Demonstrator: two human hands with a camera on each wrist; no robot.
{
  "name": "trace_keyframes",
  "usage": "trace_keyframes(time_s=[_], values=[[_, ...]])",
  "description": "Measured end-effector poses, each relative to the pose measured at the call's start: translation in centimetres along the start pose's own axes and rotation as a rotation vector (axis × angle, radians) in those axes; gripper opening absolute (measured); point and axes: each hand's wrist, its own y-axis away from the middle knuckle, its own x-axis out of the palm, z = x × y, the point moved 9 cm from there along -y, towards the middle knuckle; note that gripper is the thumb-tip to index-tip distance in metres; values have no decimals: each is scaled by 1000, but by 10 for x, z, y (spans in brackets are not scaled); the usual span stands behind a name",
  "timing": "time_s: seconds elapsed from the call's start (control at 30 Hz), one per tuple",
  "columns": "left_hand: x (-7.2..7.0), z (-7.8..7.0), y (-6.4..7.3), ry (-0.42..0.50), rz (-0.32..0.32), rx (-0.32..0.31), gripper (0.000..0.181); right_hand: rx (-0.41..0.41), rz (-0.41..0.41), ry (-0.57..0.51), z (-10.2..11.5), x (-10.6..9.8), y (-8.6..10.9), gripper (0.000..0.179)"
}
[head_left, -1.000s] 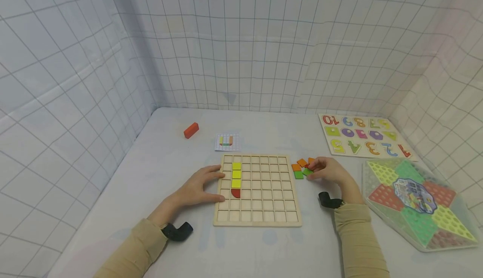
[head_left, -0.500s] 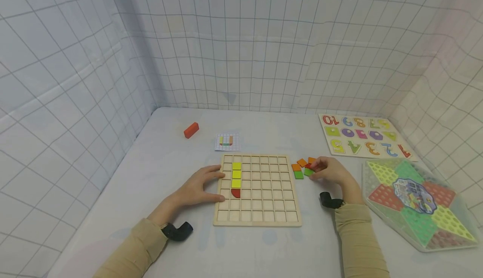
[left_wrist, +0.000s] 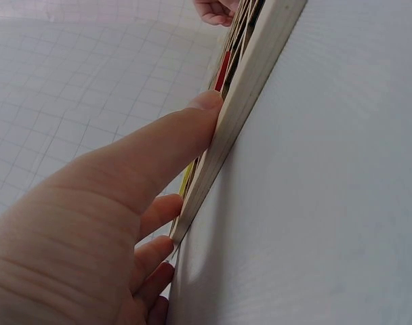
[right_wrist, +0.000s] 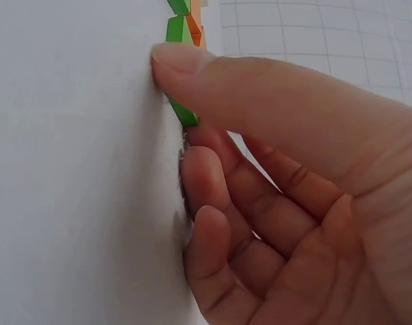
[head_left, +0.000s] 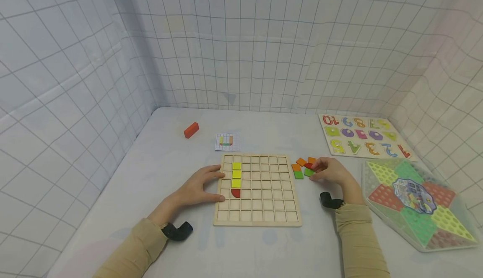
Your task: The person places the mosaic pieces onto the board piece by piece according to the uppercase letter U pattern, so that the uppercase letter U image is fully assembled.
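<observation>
Puzzle board with numerals and shapes set in it lies at upper right of the frame; below it, at right, sits a clear hexagonal case showing a star pattern. A red block and printed card lie on the bench, left of centre. At centre, the wooden grid holds three yellow tiles above a red piece, all in its second column. The left hand, fingers spread, touches its left edge. Right of it, among orange tiles, the right hand curls at a green tile; its thumb blocks the view, so I cannot tell whether it pinches.
</observation>
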Motion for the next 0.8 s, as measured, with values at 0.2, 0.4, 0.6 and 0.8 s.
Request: trace_keyframes(time_s=[0.2, 0.4, 0.6, 0.8], values=[[-1, -1, 0, 4, 4, -5, 65, -4, -20, 54, -4, -3, -2, 34], [0, 1, 0, -2, 2, -5, 65, -7, -33, 86, -7, -3, -4, 34], [1, 2, 0, 0, -4, 1, 65, -8, -41, 90, -8, -4, -3, 32], [0, 1, 0, 6, -6, 6, 64, -16, -33, 94, -8, -5, -1, 32]])
